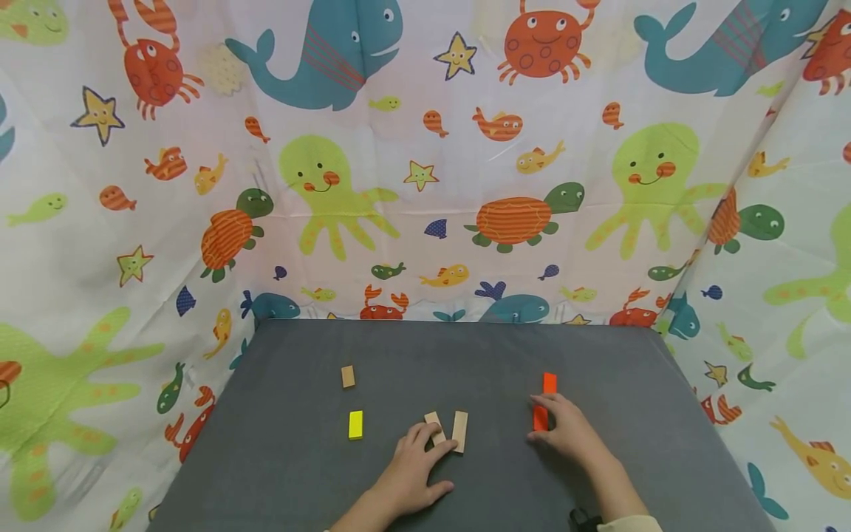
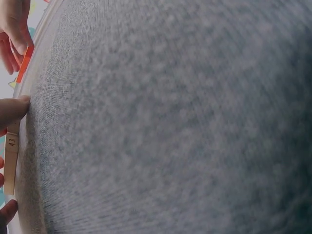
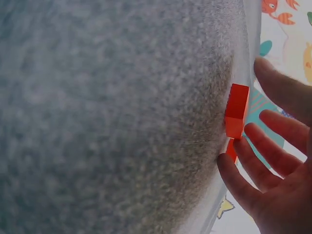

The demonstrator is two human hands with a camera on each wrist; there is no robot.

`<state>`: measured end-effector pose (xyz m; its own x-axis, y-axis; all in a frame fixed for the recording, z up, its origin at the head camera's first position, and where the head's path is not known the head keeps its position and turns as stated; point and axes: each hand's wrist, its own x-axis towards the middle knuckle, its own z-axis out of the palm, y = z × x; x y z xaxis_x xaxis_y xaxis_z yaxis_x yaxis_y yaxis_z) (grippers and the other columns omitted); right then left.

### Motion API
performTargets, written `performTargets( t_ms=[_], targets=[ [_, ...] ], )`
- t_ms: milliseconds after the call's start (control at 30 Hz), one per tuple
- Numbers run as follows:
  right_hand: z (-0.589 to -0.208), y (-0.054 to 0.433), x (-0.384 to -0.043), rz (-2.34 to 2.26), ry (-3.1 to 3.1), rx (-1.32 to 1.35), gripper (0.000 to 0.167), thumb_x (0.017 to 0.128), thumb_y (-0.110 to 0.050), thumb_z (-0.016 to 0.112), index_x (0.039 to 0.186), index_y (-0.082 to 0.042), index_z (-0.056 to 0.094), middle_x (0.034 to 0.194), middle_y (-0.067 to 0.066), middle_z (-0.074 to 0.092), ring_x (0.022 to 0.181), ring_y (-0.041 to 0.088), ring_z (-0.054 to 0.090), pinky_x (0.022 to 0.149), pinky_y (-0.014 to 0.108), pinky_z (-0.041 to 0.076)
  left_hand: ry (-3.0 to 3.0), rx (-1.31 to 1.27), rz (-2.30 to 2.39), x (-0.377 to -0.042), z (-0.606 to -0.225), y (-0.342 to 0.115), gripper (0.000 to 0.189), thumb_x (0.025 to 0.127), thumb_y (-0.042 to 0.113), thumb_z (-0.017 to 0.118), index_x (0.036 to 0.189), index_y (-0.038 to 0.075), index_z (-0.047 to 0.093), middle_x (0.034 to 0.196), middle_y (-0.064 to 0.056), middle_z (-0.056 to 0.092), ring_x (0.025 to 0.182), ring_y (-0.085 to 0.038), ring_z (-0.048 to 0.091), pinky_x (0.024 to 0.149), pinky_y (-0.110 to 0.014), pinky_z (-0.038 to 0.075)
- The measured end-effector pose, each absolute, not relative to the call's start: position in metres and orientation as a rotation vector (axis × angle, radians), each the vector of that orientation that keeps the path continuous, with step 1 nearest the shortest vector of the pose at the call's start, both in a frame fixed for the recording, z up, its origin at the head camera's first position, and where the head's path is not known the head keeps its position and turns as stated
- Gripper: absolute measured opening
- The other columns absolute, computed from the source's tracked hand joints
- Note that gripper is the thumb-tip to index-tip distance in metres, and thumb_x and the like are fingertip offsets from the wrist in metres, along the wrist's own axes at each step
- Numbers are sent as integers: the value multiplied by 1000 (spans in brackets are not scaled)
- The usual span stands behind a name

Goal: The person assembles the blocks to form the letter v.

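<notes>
My left hand (image 1: 414, 473) lies low over the grey cloth, its fingers at a plain wooden block (image 1: 433, 421) and its thumb held apart. One fingertip comes right to the lower end of a second wooden block (image 1: 460, 431), just to the right. In the left wrist view, a wooden block (image 2: 10, 163) with a printed number shows beside the fingers. My right hand (image 1: 568, 428) spreads its thumb and fingers around the nearer red-orange block (image 1: 541, 418). The right wrist view shows loosely spread fingers (image 3: 253, 161) beside that block (image 3: 237, 109). Another red-orange block (image 1: 549, 383) lies just beyond it.
A yellow block (image 1: 355, 425) lies left of my left hand, and a short wooden block (image 1: 348, 376) sits behind it. The grey table (image 1: 292, 458) ends at a curtain (image 1: 412, 244) printed with sea animals, at the back and both sides.
</notes>
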<state>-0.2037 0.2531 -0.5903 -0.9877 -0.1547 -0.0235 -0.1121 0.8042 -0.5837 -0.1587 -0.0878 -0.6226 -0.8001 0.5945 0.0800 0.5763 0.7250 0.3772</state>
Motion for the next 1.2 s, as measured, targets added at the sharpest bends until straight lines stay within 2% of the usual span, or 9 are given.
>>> performTargets(
  t_ms=[267,533,833,1200],
  targets=[
    [-594,254,-204,-871,2920,-178,70,71,-14,92,133,2,63,135,20,58,123,41,56,101,58,45,2859,963,602,-160,-623,-89,63,90,50,72,147,35,50,152,-5,39,139,-29,35,104,-59,40],
    [-598,258,-205,-860,2901,-176,60,76,-14,88,129,2,66,130,19,62,119,40,59,100,57,46,2844,960,598,-160,-624,-90,63,90,52,71,147,38,48,151,-3,39,139,-27,35,103,-57,40],
    [-597,256,-206,-834,2929,-178,59,75,-15,89,127,2,66,123,16,63,111,35,62,96,55,49,2846,938,588,-161,-625,-90,64,90,53,71,148,39,47,152,-2,38,139,-26,34,105,-57,39],
    [-591,251,-213,-843,2885,-121,60,77,-20,88,130,0,65,126,18,61,113,36,61,97,56,48,2835,946,597,-161,-624,-91,63,90,52,71,147,38,48,152,-3,39,139,-27,34,105,-58,39]
  ],
)
